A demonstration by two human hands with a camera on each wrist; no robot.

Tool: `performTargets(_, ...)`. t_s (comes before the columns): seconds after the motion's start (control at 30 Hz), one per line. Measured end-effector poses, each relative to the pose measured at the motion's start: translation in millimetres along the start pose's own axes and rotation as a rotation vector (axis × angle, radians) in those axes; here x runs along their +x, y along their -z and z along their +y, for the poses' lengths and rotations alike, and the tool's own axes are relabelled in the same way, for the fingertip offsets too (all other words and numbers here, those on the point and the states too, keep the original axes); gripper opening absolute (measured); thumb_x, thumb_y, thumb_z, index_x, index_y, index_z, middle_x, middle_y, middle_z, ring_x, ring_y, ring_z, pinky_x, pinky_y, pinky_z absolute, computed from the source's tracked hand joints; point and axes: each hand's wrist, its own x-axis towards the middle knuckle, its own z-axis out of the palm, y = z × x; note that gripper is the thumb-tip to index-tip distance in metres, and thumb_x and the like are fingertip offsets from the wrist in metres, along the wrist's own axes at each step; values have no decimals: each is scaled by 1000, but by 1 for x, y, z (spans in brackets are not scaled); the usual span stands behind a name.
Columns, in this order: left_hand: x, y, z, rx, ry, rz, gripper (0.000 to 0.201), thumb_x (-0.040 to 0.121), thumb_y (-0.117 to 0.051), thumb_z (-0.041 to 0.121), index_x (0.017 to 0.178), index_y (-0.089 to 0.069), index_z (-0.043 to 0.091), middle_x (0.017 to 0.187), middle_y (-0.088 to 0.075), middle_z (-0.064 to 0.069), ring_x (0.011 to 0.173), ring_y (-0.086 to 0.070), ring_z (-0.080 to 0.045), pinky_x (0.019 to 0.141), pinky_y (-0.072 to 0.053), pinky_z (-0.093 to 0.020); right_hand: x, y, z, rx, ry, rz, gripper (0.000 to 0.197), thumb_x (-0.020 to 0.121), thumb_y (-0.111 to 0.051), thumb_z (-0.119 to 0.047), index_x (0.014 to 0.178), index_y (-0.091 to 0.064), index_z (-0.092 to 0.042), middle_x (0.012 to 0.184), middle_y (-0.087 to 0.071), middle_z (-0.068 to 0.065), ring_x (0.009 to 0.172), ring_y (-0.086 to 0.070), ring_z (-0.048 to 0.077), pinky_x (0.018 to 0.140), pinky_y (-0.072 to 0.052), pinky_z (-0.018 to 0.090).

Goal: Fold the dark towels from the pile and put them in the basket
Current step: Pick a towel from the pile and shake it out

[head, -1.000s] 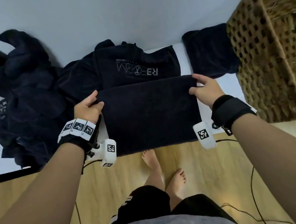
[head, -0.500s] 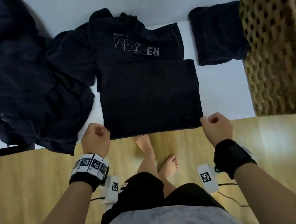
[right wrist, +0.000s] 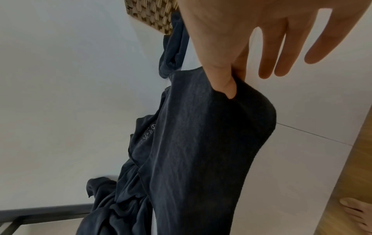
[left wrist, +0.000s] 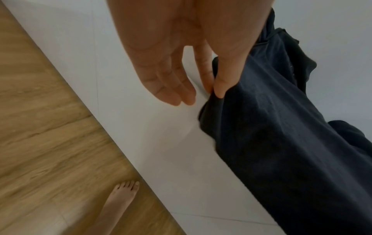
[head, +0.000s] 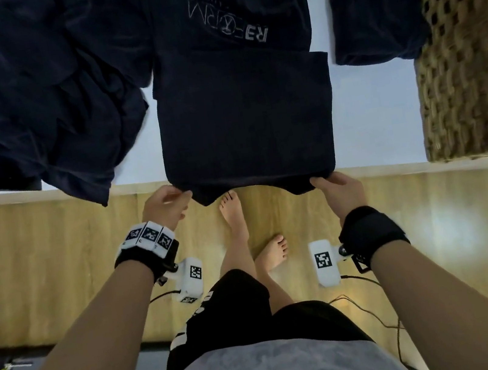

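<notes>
Dark towel — near corners pinched, left hand, right hand, other fingers loose

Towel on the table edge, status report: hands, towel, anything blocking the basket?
Left hand and right hand each pinch a near corner. Folded towel flat on table. Basket at right; another folded towel lies beside it.

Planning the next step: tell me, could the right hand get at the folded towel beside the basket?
Probably yes: bare table lies between the right hand and the folded towel, but that hand is pinching another towel.
</notes>
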Motion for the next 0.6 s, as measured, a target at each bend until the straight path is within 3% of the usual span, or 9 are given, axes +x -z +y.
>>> performTargets(0.1, -2, -1, 1, -67, 32, 22, 18, 82, -65, 17, 69, -54, 15, 81, -63, -3, 81, -61, -17, 76, -57, -34, -3, 3, 0, 59, -14, 23, 14, 77, -67, -30, 68, -63, -20, 64, -60, -10, 71, -55, 14, 67, -43, 27)
performTargets(0.2, -8, 3, 4, -165, 89, 40, 23, 81, -62, 16, 64, -46, 18, 81, -61, -8, 82, -61, -22, 81, -56, -39, -9, 11, -3, 116, -8, 24, 18, 75, -65, -28, 65, -55, -17, 67, -56, -2, 73, -53, 20, 74, -49, 37)
performTargets(0.27, -14, 8, 8, -165, 87, 68, 24, 82, -67, 16, 68, -48, 17, 80, -62, -9, 79, -63, -23, 75, -58, -40, -14, 18, -6, 120, 18, 37, 17, 76, -68, -27, 70, -55, -18, 79, -64, 4, 80, -61, 25, 84, -53, 43)
performTargets(0.33, -23, 13, 14, -205, 52, 76, 24, 84, -71, 14, 75, -49, 17, 83, -64, -10, 79, -66, -22, 60, -59, -33, -19, 24, -13, 144, 43, 51, 20, 79, -74, -26, 81, -54, -20, 95, -69, 10, 93, -67, 28, 85, -57, 44)
performTargets(0.4, -30, 21, 23, -263, -2, 55, 22, 85, -72, 12, 80, -52, 17, 83, -66, -12, 78, -67, -20, 51, -55, -24, -27, 32, -22, 246, 59, 23, 27, 80, -78, -24, 91, -53, -21, 94, -68, 11, 92, -69, 27, 72, -60, 39)
performTargets(0.47, -38, 29, 34, -295, -43, 58, 15, 83, -74, 13, 82, -60, 17, 79, -67, -10, 75, -67, -18, 51, -54, -21, -34, 42, -33, 322, 86, -4, 32, 79, -81, -23, 99, -56, -24, 90, -66, 11, 85, -70, 24, 63, -59, 31)
performTargets(0.53, -44, 36, 46, -352, -70, 71, 6, 83, -74, 14, 85, -69, 16, 81, -68, -8, 76, -66, -18, 53, -54, -19, -41, 51, -46, 361, 119, -24, 30, 77, -83, -23, 102, -65, -25, 84, -63, 11, 78, -68, 22, 62, -58, 28)
performTargets(0.6, -46, 42, 60, -421, -94, 49, 4, 87, -70, 12, 89, -73, 15, 94, -68, -9, 82, -65, -19, 58, -54, -18, -46, 58, -62, 406, 147, -61, 15, 79, -82, -21, 92, -75, -23, 81, -65, 10, 77, -67, 21, 64, -57, 26)
